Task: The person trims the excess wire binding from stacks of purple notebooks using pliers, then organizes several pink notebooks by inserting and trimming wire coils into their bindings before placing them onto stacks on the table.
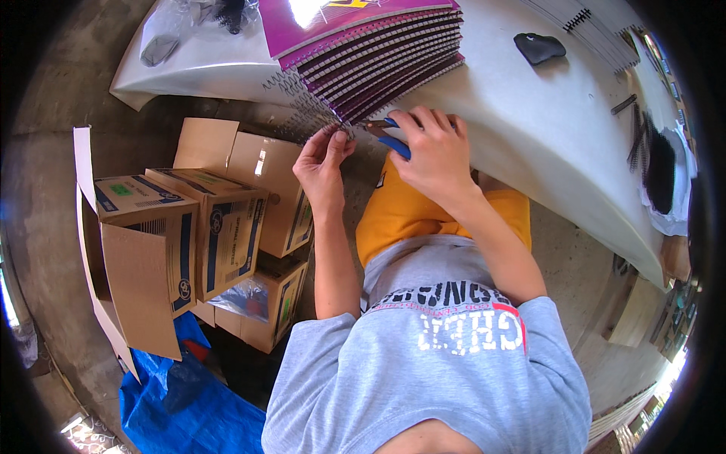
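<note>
A stack of spiral-bound notebooks (378, 72) with a glossy purple cover on top lay on a white-covered table (529, 121), its near corner jutting past the edge. Dark wire coils (293, 94) stuck out in loose zigzags from the stack's left side. The left hand (324, 163) was just beside the stack's near corner, thumb and fingertips drawn together in a narrow pinch on the coil ends — how many it gripped was too small to tell. The right hand (437, 147), on the near side of the stack, was wrapped around blue-handled pliers (396, 147), their tip pointing left at that same corner, close to the left hand's fingers. To the right of the stack lay a small black object (539, 49), and farther right were more spiral-bound books (586, 26) and a bundle of black coils (659, 168). A clear plastic bag (161, 47) rested left of the stack. Lower down, left of the stack and toward the person, were cardboard boxes (231, 227) — some standing inside a larger open one — and, beyond them from the stack, a blue tarp (181, 405).
</note>
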Available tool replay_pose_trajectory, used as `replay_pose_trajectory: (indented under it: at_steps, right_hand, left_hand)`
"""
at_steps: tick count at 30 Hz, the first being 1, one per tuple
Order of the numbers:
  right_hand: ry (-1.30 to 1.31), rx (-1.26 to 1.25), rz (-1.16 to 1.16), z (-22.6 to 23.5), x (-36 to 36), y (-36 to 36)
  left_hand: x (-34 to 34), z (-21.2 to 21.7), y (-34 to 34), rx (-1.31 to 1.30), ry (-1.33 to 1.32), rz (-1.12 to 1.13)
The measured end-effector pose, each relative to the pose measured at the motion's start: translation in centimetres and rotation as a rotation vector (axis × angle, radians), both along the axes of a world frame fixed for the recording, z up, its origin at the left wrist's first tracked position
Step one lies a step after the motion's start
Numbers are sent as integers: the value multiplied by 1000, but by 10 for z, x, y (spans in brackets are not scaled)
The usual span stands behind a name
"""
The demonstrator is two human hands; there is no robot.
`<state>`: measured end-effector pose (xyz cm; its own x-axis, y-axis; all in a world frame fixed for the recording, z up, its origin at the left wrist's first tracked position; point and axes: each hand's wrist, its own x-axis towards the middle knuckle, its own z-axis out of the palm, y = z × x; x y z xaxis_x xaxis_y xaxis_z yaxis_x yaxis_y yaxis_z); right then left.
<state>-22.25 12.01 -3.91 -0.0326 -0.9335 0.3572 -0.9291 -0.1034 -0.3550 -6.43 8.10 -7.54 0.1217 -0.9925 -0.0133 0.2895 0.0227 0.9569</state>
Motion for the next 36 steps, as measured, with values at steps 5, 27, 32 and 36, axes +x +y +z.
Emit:
replay_pose_trajectory:
  at_steps: [5,27,32,36]
  right_hand:
    - [61,9,9,2,9,-5]
    - [-125,78,-63,14,3,-2]
    - [-28,36,-42,12,2,-5]
    - [7,-19,-18,9,8,-10]
  left_hand:
    - [0,1,1,-10,5,-14]
    - [20,-31,3,390,1129,-146]
    - [9,2,6,164,731,-154]
    - [-2,12,-2,121,390,-48]
